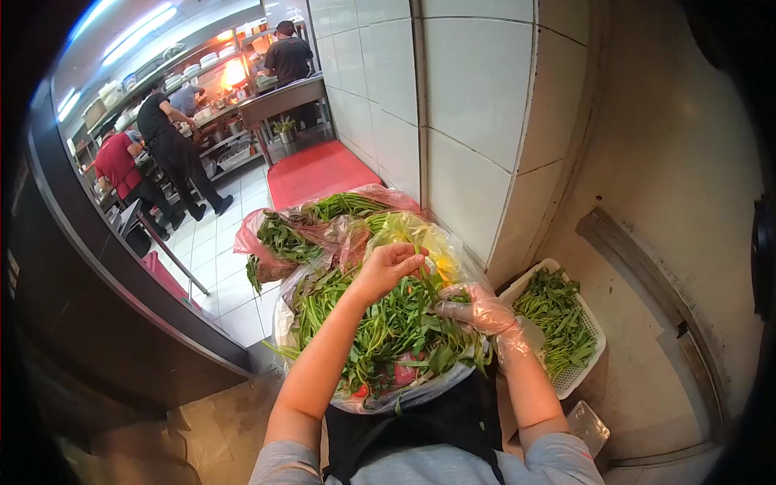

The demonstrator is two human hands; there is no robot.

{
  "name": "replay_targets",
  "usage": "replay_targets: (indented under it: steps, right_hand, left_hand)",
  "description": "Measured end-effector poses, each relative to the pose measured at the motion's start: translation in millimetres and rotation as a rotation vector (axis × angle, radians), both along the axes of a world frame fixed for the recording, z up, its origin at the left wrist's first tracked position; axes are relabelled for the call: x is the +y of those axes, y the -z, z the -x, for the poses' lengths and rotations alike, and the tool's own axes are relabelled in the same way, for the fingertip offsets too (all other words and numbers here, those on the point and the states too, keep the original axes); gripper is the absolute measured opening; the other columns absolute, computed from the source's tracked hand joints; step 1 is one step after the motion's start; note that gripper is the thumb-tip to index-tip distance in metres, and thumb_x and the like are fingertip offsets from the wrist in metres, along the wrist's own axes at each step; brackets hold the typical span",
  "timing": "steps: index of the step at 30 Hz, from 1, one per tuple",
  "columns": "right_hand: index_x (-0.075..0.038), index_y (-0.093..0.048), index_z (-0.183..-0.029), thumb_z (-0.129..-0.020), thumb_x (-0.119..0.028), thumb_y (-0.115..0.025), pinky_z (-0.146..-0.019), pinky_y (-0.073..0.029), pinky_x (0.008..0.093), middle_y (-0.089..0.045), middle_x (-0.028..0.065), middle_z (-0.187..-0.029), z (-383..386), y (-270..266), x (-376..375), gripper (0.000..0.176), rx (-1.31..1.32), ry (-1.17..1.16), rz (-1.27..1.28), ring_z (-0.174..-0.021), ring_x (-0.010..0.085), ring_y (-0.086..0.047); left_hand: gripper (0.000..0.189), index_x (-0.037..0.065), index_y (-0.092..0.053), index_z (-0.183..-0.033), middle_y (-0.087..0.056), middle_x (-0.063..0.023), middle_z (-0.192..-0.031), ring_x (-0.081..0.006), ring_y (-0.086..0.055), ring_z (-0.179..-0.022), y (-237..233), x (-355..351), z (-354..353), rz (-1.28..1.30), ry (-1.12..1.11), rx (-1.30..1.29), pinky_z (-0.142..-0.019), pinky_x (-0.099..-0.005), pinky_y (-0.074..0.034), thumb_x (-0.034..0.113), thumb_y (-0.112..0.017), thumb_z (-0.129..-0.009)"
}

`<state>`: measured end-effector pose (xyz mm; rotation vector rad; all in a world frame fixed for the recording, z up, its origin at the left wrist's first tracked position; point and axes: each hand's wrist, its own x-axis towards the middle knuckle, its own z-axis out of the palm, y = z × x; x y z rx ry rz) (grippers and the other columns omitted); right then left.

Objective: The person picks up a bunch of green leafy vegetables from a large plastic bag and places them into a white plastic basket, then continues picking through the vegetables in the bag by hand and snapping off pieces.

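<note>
Now | L grip (396,263) pinches greens (388,331) | R grip (478,309), gloved, clasps greens | basket (575,373) nr R

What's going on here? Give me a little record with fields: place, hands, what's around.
Place: kitchen corner by white tiled wall
Left hand: bare, pinching a stem of the leafy greens
Right hand: in clear glove, gripping the same greens
Bag: clear plastic bag holds the greens, at the person's lap
Right side: white basket holding greens
Behind: pink bag with more greens
Background: three people at kitchen counters
</note>
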<state>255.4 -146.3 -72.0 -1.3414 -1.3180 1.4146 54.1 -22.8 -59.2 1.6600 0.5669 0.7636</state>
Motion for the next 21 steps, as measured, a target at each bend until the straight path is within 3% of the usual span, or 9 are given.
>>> replay_targets:
  steps: [5,6,9,10,13,14,17,18,21]
  right_hand:
    - [-0.006,-0.069,-0.102,-0.082,-0.02,-0.071,-0.045,-0.032,0.0178,-0.057,-0.0051,-0.069,-10,-12,6,0.025,0.022,0.009,-0.058,-0.049,0.0011,-0.042]
    - [-0.005,-0.07,-0.1,-0.083,-0.019,-0.069,-0.051,-0.04,0.022,-0.059,-0.0031,-0.071,-11,-21,6,0.022,-0.065,0.022,-0.08,-0.055,0.0047,-0.049]
    - [-0.008,-0.068,-0.102,-0.08,-0.021,-0.071,-0.064,-0.046,0.0278,-0.056,-0.0029,-0.068,-23,-5,22,0.025,-0.303,0.096,-0.412,-0.069,0.0075,-0.055]
    - [-0.006,-0.068,-0.097,-0.08,-0.021,-0.069,-0.077,-0.048,0.032,-0.063,0.0044,-0.075,-24,-8,22,0.022,-0.401,0.181,-0.486,-0.082,0.0168,-0.062]
    - [-0.006,-0.068,-0.091,-0.083,-0.021,-0.067,-0.081,-0.05,0.0336,-0.067,0.0119,-0.088,-25,6,31,0.017,-1.061,0.691,-1.012,-0.086,0.0259,-0.065]
    - [-0.005,-0.068,-0.087,-0.084,-0.019,-0.065,-0.083,-0.051,0.0355,-0.068,0.0142,-0.094,-26,7,27,0.015,-0.942,0.645,-0.881,-0.089,0.0321,-0.065]
    - [-0.006,-0.069,-0.09,-0.084,-0.018,-0.065,-0.081,-0.051,0.0364,-0.067,0.0145,-0.092,4,-13,19,0.014,-0.639,0.394,-0.699,-0.087,0.0315,-0.065]
    - [-0.007,-0.069,-0.091,-0.083,-0.018,-0.065,-0.077,-0.051,0.0371,-0.067,0.0145,-0.09,10,-11,23,0.014,-0.553,0.26,-0.755,-0.085,0.0318,-0.064]
    - [-0.006,-0.069,-0.09,-0.082,-0.016,-0.066,-0.075,-0.05,0.038,-0.066,0.0147,-0.086,34,-9,21,0.013,-0.559,0.124,-0.739,-0.083,0.0316,-0.064]
  left_hand:
    - [0.027,-0.005,-0.065,-0.104,-0.068,-0.0036,-0.081,-0.0072,-0.061,-0.073,2,6,20,0.032,-0.08,-0.022,-0.069,-0.0221,-0.047,0.02,-0.063,-0.092]
    - [0.025,-0.004,-0.064,-0.097,-0.067,-0.0043,-0.081,-0.0092,-0.061,-0.072,2,6,24,0.042,-0.096,-0.023,-0.07,-0.0234,-0.047,0.021,-0.065,-0.091]
    - [0.023,-0.002,-0.065,-0.095,-0.065,-0.0029,-0.076,-0.01,-0.061,-0.068,8,10,33,0.091,-0.21,-0.049,-0.068,-0.0243,-0.048,0.021,-0.066,-0.091]
    - [0.023,-0.001,-0.065,-0.094,-0.065,-0.002,-0.075,-0.0095,-0.061,-0.066,10,12,35,0.107,-0.258,-0.073,-0.064,-0.0234,-0.048,0.021,-0.067,-0.09]
    - [0.023,0.0,-0.066,-0.093,-0.066,-0.0024,-0.077,-0.0084,-0.061,-0.066,12,19,48,0.192,-0.375,-0.146,-0.063,-0.0215,-0.048,0.022,-0.068,-0.089]
    - [0.024,0.0,-0.066,-0.092,-0.067,-0.0031,-0.081,-0.0078,-0.061,-0.066,17,24,50,0.174,-0.381,-0.18,-0.063,-0.0208,-0.049,0.024,-0.068,-0.088]
    - [0.024,0.0,-0.066,-0.09,-0.068,-0.0042,-0.084,-0.009,-0.062,-0.067,18,23,52,0.177,-0.423,-0.198,-0.065,-0.0214,-0.05,0.024,-0.068,-0.089]
    - [0.024,-0.001,-0.066,-0.09,-0.068,-0.0043,-0.085,-0.0094,-0.062,-0.068,19,22,52,0.177,-0.422,-0.214,-0.065,-0.0215,-0.05,0.023,-0.068,-0.089]
    - [0.024,-0.001,-0.066,-0.091,-0.068,-0.0049,-0.085,-0.0104,-0.063,-0.069,19,19,49,0.174,-0.425,-0.255,-0.066,-0.0219,-0.05,0.023,-0.067,-0.089]
